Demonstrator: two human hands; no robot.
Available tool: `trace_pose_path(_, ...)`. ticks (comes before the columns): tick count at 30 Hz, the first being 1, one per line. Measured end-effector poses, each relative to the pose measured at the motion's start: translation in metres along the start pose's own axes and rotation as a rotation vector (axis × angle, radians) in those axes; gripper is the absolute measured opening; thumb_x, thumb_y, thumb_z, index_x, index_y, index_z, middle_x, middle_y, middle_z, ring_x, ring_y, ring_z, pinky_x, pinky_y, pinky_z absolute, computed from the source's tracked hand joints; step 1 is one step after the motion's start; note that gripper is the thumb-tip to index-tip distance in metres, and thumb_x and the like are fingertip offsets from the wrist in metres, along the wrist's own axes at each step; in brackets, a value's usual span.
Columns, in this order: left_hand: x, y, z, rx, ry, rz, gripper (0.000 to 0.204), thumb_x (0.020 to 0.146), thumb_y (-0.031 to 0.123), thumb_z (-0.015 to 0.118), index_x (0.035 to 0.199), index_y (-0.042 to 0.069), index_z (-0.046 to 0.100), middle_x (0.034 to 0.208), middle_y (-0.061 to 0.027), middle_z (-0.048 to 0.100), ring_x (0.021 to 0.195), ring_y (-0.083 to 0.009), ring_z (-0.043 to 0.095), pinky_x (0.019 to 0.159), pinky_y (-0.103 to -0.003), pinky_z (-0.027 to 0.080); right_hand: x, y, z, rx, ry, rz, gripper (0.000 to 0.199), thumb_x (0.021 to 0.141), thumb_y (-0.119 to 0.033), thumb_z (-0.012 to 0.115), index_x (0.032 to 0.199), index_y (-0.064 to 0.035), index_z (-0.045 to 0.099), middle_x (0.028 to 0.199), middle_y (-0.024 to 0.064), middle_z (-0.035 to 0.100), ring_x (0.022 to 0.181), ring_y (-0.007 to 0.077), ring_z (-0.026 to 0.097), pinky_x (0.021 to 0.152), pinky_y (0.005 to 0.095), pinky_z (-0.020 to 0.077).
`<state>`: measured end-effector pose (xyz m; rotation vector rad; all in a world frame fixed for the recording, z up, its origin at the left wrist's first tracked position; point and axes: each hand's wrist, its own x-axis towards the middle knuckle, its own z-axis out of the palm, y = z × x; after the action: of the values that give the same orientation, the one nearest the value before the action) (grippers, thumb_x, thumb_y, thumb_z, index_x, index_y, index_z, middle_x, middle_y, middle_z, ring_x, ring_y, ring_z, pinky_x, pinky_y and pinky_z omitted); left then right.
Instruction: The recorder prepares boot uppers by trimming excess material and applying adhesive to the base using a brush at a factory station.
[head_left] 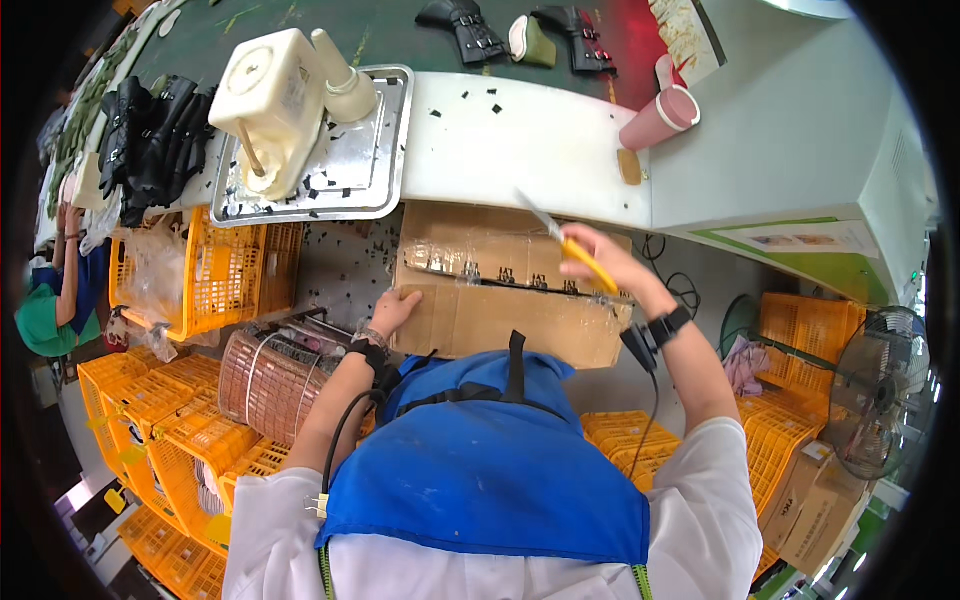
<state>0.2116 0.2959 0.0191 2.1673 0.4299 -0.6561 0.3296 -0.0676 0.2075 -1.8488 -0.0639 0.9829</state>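
- right hand [603,262] gripping a yellow-handled knife [570,246] above the cardboard box [475,312]
- left hand [395,312] on the box's left edge
- metal tray [374,165] and pink tumbler [656,120] up top

The yellow-handled knife [601,275] is blurred, its grip partly covered by the right hand [612,258]. Below it and the left hand [394,311], the apron [480,450] hides part of the cardboard box [490,315]; right of both, the view's rim crops a cabinet [800,110].

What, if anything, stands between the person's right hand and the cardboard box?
Nothing visible blocks the right hand from the cardboard box. It holds a yellow-handled blade; the left hand is off at the box's left edge.
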Motion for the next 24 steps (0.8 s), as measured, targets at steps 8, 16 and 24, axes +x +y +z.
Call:
trace_pose_path(8,-0.028,0.026,-0.015,-0.046,-0.082,-0.031,0.035,0.083,0.024,0.056,0.103,-0.005,0.056,0.088,-0.0118,0.063,0.078,-0.0155,0.06,0.072,-0.028,0.046,0.03,0.12,0.033,-0.085,-0.399,0.024,0.056,0.076,-0.019,0.066,0.125,-0.0073,0.041,0.101,0.0054,0.054,0.087,0.0152,0.051,0.073,0.0269,0.0427)
trace_pose_path(16,-0.028,0.02,-0.013,-0.027,-0.057,-0.011,0.034,0.084,0.024,0.056,0.1,-0.005,0.056,0.083,-0.0117,0.063,0.075,-0.0167,0.06,0.07,-0.03,0.047,0.091,0.13,0.023,-0.174,-0.674,0.26,0.049,0.072,-0.019,0.068,0.118,-0.0192,0.051,0.079,-0.0023,0.05,0.054,0.0064,0.038,0.047,0.0219,0.0346)
trace_pose_path(24,-0.03,0.013,-0.009,-0.071,-0.058,-0.024,0.032,0.085,0.023,0.055,0.099,-0.006,0.056,0.084,-0.0096,0.063,0.074,-0.0137,0.059,0.069,-0.029,0.047,0.108,0.127,0.044,-0.198,-0.68,0.13,0.047,0.072,-0.017,0.068,0.115,-0.0135,0.052,0.097,-0.0008,0.05,0.077,0.0093,0.044,0.064,0.022,0.038)
